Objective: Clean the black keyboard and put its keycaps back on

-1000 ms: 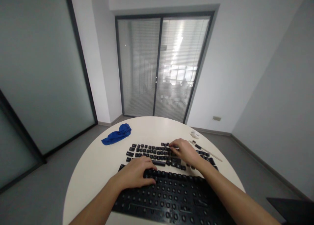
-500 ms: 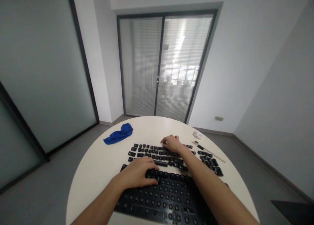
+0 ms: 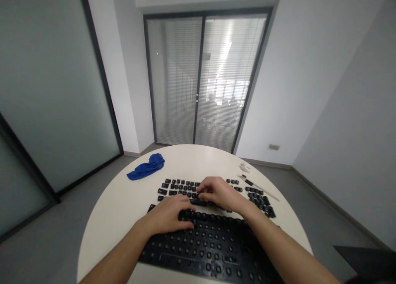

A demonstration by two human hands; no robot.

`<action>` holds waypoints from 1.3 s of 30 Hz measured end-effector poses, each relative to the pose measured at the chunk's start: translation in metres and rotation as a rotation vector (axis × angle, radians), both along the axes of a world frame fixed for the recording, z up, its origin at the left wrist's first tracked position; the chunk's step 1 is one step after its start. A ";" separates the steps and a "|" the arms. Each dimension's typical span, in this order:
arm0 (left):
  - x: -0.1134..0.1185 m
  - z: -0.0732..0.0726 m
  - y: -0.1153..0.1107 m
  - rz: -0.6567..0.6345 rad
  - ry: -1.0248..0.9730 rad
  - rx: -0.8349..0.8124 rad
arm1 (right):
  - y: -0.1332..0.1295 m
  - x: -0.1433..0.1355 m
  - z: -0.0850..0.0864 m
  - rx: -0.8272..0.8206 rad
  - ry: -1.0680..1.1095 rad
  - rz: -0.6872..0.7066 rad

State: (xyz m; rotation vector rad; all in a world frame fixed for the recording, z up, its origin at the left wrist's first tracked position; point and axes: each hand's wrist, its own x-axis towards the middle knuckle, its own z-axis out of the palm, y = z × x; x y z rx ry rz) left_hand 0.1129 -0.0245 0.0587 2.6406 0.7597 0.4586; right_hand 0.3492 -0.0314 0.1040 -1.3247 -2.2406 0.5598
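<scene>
A black keyboard (image 3: 198,249) with most of its keycaps off lies at the near side of the table, bare key posts showing; its top row still carries caps. My left hand (image 3: 168,214) lies across its upper left part, thumb and fingers apart. Beyond it, loose black keycaps (image 3: 182,188) are laid out in rows. Over these rows my right hand (image 3: 218,192) is curled, thumb and index fingertips close together down among the caps. Whatever is between those fingertips is too small to make out. A long spacebar keycap (image 3: 199,202) lies just under my right hand.
A blue cloth (image 3: 147,167) lies at the far left of the round white table (image 3: 108,226). More loose keycaps (image 3: 261,203) sit to the right, beside a thin brush (image 3: 262,189) and a small crumpled white item (image 3: 245,167). A dark object (image 3: 368,259) is at the lower right.
My right hand has come back toward me from the far rows to the nearer keycaps, its fingers curling in. My left hand stays on the keyboard. The view has shifted slightly.
</scene>
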 end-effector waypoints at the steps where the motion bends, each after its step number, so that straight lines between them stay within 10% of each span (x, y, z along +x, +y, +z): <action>1: 0.000 0.001 0.000 -0.002 0.005 -0.002 | -0.011 0.001 0.001 -0.018 0.022 0.038; 12: 0.002 0.002 0.000 -0.002 -0.005 -0.029 | -0.053 -0.001 -0.029 -0.089 -0.082 0.081; 39: 0.001 0.002 -0.001 0.006 -0.016 -0.042 | -0.062 -0.003 -0.030 -0.012 -0.188 0.055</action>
